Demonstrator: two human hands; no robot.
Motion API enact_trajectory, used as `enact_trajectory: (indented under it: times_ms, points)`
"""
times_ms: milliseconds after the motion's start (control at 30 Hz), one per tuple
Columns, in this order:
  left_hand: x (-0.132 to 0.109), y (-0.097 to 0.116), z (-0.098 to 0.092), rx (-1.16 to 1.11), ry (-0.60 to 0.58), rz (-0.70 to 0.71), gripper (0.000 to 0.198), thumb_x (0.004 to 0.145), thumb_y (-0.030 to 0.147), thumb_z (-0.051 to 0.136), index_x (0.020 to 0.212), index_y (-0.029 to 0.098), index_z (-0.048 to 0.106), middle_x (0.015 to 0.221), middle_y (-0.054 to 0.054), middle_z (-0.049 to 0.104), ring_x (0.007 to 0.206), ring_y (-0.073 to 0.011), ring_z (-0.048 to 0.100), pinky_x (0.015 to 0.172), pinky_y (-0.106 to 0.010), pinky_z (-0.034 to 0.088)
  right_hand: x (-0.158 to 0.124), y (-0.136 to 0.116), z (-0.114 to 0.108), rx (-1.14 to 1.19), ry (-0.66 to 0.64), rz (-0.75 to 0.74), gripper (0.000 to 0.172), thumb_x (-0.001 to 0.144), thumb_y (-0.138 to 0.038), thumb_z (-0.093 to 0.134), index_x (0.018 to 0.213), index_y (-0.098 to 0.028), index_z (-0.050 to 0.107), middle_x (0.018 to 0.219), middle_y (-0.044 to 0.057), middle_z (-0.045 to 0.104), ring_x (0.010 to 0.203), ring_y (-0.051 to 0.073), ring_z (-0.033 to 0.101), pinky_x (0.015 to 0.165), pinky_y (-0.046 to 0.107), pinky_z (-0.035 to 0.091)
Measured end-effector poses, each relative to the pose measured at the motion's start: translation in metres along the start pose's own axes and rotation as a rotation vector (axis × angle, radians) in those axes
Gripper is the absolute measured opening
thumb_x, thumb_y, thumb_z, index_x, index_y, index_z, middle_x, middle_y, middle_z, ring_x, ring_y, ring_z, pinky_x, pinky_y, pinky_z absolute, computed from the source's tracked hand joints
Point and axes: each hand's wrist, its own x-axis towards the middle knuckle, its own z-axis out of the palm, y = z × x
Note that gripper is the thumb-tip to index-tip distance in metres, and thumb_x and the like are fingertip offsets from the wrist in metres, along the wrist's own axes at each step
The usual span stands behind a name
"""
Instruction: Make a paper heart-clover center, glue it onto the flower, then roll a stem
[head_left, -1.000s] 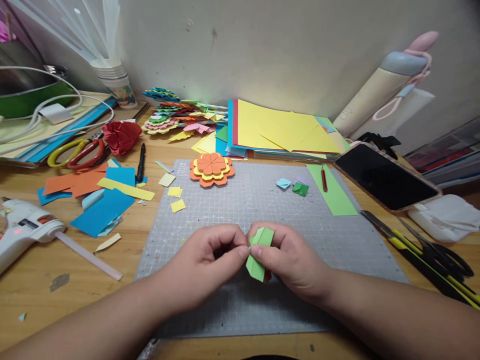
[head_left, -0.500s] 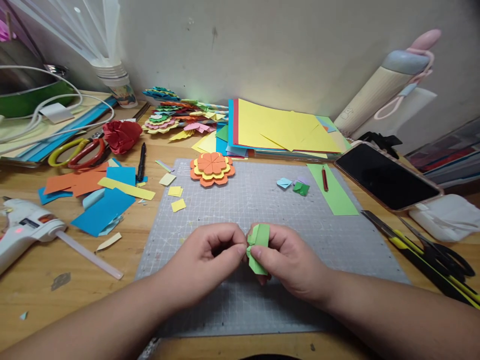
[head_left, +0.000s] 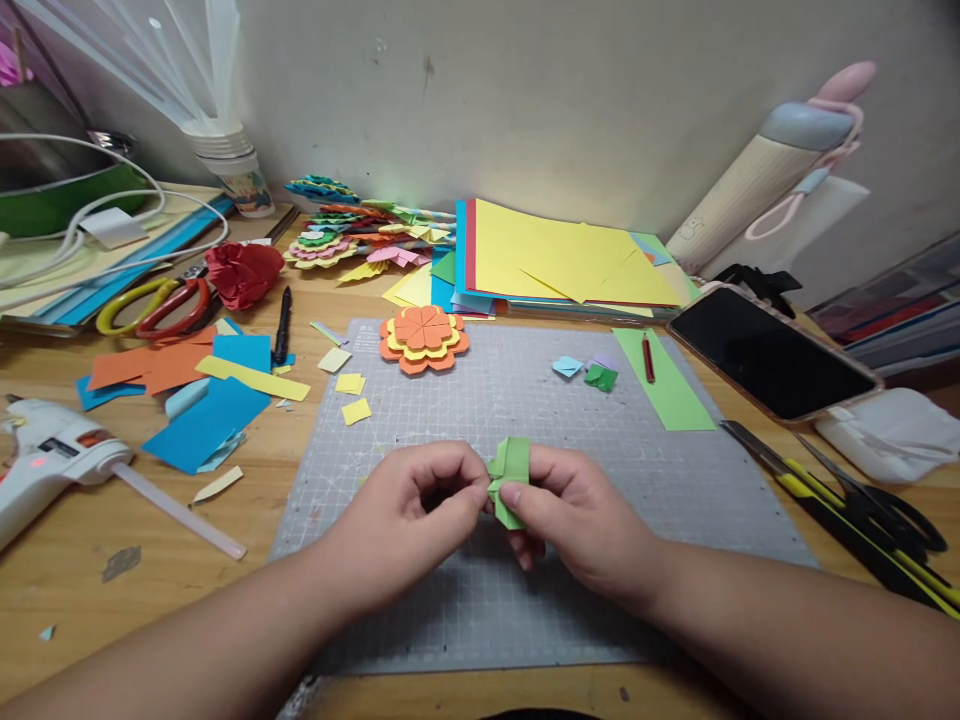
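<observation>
A folded piece of light green paper (head_left: 513, 470) is held above the grey cutting mat (head_left: 420, 620). My right hand (head_left: 577, 510) grips it, thumb on the near face and fingers behind. At its left edge, my left hand (head_left: 427, 510) pinches a corner of the same paper between thumb and forefinger; the exact contact is partly hidden. Beyond the hands, a layered orange and yellow paper flower (head_left: 424, 340) lies on the mat. Small folded blue (head_left: 568, 367) and dark green paper pieces (head_left: 601, 377) lie to its right.
A glue gun (head_left: 60, 450) and coloured scraps (head_left: 210, 420) lie left. A green strip (head_left: 664, 380) bears a dark red pencil stub (head_left: 648, 358). Scissors (head_left: 877, 500), a cutter (head_left: 832, 510) and a phone (head_left: 772, 350) lie right. Stacked paper (head_left: 570, 250) stands behind.
The green paper has turned slightly and shifted a little up and left in my fingers. My right hand's lower fingers show more beneath it. My left hand keeps its pinch.
</observation>
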Motion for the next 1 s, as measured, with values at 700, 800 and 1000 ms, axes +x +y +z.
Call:
enact_trajectory:
  times_ms: [700,800,1000]
  points:
    - [0.0017,-0.0066,0.0014,-0.122,0.031,0.041,0.009,0.08,0.024,0.062,0.074,0.017,0.06,0.062,0.006,0.052,0.057,-0.0081,0.042,0.058,-0.022,0.037,0.0009,0.0056,-0.0036,0.025,0.051,-0.017,0.023,0.082,-0.027,0.049,0.061,-0.02,0.048,0.046,-0.007,0.043,0.041,0.007,0.035,0.039,0.02,0.029]
    - [0.0015,-0.0065,0.0017,-0.143,0.03,0.014,0.009,0.079,0.024,0.063,0.074,0.016,0.061,0.063,0.005,0.054,0.057,-0.0079,0.044,0.056,-0.021,0.036,-0.0008,0.0041,-0.0043,-0.011,0.049,-0.04,0.023,0.083,-0.028,0.049,0.061,-0.02,0.047,0.046,-0.006,0.043,0.041,0.008,0.034,0.039,0.02,0.028]
    - [0.0028,-0.0059,0.0014,-0.216,0.025,-0.025,0.011,0.08,0.024,0.065,0.074,0.016,0.06,0.064,0.005,0.055,0.057,-0.0071,0.044,0.055,-0.02,0.035,-0.0004,0.0044,-0.0043,-0.065,0.052,-0.096,0.025,0.087,-0.028,0.048,0.063,-0.021,0.047,0.049,-0.006,0.044,0.044,0.009,0.037,0.042,0.022,0.031]
